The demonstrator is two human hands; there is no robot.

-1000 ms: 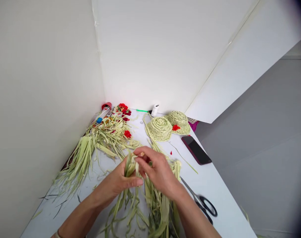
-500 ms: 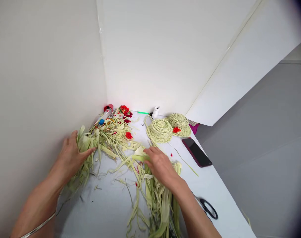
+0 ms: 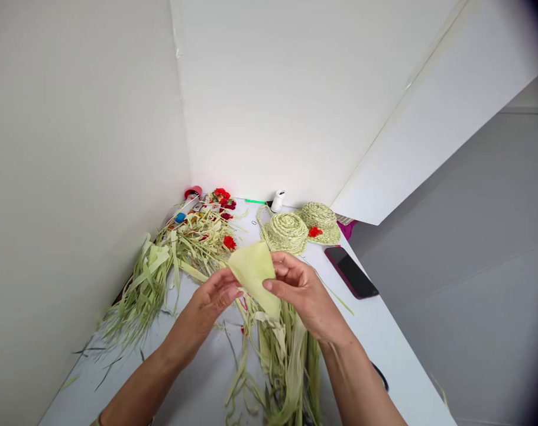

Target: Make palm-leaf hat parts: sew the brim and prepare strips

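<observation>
A wide, pale green corn husk (image 3: 253, 269) is spread out above the middle of the table. My right hand (image 3: 298, 290) pinches its right side, thumb in front and fingers behind. At its left edge, my left hand (image 3: 213, 299) has curled fingers partly behind the husk and the thumb close to its front. Below the right hand lies a bundle of long husk strips (image 3: 291, 367) running toward the table's near side. Left of the hands is a heap of shredded husk strips (image 3: 149, 278).
Two woven husk hats (image 3: 287, 232) stand at the back, one with a red flower (image 3: 314, 232). Behind them is a white thread spool (image 3: 278, 201). A phone (image 3: 351, 273) lies by the right edge; scissors (image 3: 379, 376) are mostly hidden by my right forearm. Walls border the back and left.
My left hand has left the strip heap and come to the middle. My right hand has lifted the husk, which now lies spread between both hands.
</observation>
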